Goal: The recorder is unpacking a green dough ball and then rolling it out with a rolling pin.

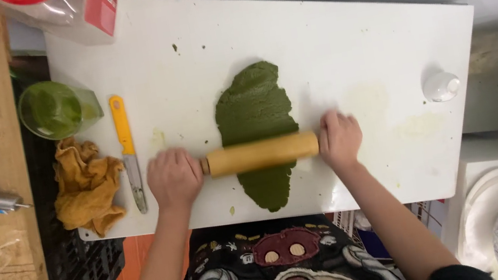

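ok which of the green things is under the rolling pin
The flat green dough on the white board; the wooden rolling pin lies across it. The green glass stands off the board's left edge.

A wooden rolling pin lies across a long sheet of green dough on a white board. The left hand and the right hand each close over one end of the pin. Left of the left hand lie a yellow-handled knife, a crumpled yellow cloth and a glass of green liquid.
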